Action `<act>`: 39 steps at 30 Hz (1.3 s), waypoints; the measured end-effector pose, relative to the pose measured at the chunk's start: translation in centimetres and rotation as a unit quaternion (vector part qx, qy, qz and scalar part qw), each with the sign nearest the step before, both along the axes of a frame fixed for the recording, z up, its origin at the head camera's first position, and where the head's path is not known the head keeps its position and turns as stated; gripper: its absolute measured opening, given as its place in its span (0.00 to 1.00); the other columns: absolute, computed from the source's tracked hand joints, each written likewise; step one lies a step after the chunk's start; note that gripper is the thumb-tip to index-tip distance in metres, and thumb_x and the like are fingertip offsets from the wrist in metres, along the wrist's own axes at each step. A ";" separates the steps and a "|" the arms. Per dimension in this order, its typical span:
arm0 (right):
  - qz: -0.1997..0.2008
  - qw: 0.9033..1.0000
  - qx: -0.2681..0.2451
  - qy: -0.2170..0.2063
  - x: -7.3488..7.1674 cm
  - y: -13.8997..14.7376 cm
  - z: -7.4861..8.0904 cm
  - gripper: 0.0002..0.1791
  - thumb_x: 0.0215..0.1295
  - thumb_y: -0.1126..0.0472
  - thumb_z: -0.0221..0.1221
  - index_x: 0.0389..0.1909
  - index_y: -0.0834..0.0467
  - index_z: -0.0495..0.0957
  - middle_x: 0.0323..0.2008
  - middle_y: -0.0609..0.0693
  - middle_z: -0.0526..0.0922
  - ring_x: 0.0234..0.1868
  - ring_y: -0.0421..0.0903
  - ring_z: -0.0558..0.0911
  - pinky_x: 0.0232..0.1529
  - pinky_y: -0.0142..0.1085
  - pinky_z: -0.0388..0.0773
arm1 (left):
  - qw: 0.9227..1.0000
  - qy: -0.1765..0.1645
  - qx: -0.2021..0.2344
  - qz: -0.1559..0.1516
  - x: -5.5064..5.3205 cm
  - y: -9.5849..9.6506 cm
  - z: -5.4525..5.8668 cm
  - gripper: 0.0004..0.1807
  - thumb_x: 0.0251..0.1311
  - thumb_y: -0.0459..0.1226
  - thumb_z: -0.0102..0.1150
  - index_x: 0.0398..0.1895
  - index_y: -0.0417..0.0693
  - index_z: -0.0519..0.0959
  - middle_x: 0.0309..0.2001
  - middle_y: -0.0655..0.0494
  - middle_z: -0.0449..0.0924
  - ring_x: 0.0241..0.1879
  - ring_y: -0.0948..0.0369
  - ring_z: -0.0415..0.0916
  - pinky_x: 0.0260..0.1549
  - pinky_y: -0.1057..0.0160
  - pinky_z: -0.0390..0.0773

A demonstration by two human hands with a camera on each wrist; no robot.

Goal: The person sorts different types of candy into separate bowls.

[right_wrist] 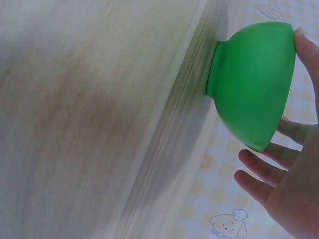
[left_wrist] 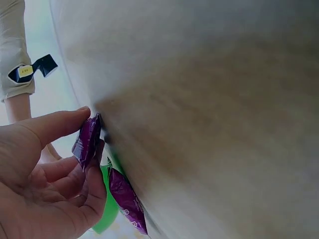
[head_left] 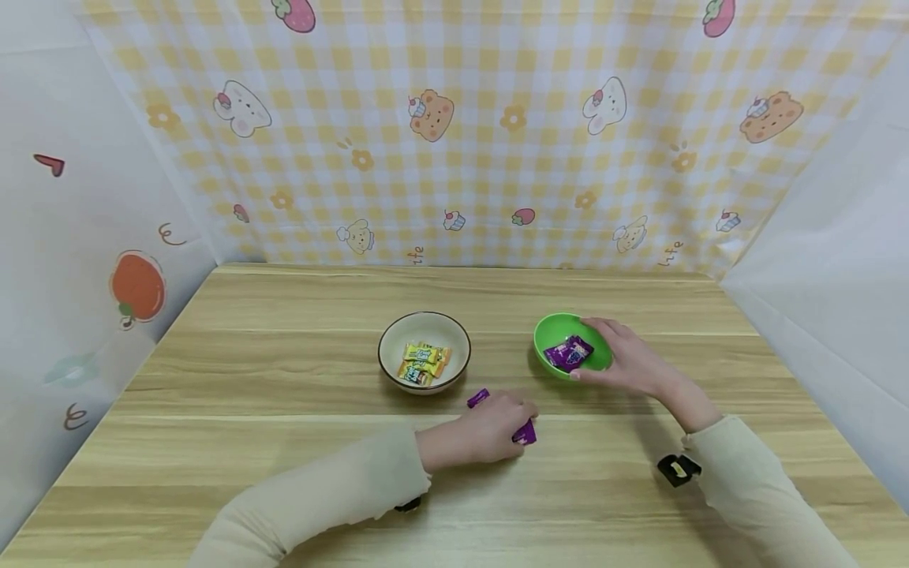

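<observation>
My left hand [head_left: 490, 430] is low over the table, pinching a purple wrapped candy [left_wrist: 87, 141] between thumb and fingers. A second purple candy [left_wrist: 128, 201] lies on the table just beyond those fingers. To the right stands a small green bowl [right_wrist: 256, 84], upright, with purple candies [head_left: 568, 353] inside. My right hand [head_left: 632, 363] holds this bowl by its rim, the thumb on the near side and the fingers on the far side.
A cream bowl [head_left: 460, 364] with a dark rim stands left of the green one and holds several yellow wrapped candies [head_left: 423, 359]. The wood-grain table [head_left: 298, 347] ends at a checked yellow cloth [head_left: 483, 166] behind and pale cloth at both sides.
</observation>
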State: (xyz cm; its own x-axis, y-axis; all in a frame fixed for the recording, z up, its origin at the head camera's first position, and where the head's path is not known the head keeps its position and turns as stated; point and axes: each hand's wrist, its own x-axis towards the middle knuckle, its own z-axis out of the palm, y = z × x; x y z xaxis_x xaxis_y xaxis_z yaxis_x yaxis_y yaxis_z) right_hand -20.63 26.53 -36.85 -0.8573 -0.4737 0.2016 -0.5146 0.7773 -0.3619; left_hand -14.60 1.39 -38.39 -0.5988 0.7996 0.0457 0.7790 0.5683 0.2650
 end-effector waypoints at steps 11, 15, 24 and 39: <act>-0.006 1.000 0.009 -0.015 -0.1 0.1 0.0 0.50 0.41 0.39 0.65 0.61 0.64 0.58 0.56 0.65 0.63 0.54 0.62 0.64 0.49 0.57 0.61 | 0.999 -0.033 0.005 0.031 0.3 -0.5 0.0 0.19 0.45 0.40 0.65 0.41 0.48 0.71 0.32 0.60 0.75 0.29 0.66 0.69 0.26 0.71 0.67; -0.006 1.000 0.008 -0.015 0.0 0.1 0.1 0.50 0.41 0.39 0.65 0.60 0.64 0.58 0.56 0.65 0.63 0.54 0.62 0.63 0.49 0.57 0.61 | 0.999 -0.038 0.018 0.030 0.4 -0.8 0.0 0.18 0.45 0.39 0.65 0.39 0.49 0.70 0.30 0.61 0.74 0.28 0.66 0.68 0.26 0.71 0.66; -0.003 1.000 0.011 -0.015 0.0 0.0 0.2 0.50 0.41 0.40 0.65 0.60 0.64 0.58 0.56 0.65 0.62 0.54 0.63 0.63 0.49 0.57 0.61 | 0.990 -0.116 0.072 0.024 0.0 -1.7 0.8 0.18 0.48 0.41 0.63 0.44 0.47 0.76 0.34 0.61 0.76 0.31 0.69 0.68 0.32 0.73 0.65; -0.006 1.000 0.012 -0.020 0.1 0.0 0.3 0.50 0.42 0.39 0.64 0.61 0.64 0.57 0.56 0.65 0.62 0.54 0.63 0.63 0.48 0.57 0.62 | 0.894 -0.393 0.193 0.097 -0.8 -2.0 2.8 0.20 0.53 0.35 0.59 0.51 0.42 0.74 0.28 0.58 0.74 0.24 0.63 0.74 0.26 0.61 0.76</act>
State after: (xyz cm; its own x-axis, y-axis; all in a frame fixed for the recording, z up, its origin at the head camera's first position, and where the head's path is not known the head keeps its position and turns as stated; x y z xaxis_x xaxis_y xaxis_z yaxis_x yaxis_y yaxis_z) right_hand -20.55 26.51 -36.58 -0.8703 -0.4675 0.1551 -0.4904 0.7924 -0.3629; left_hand -15.45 -0.57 -35.54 -0.6925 0.6929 -0.2008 0.1625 0.4210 0.8924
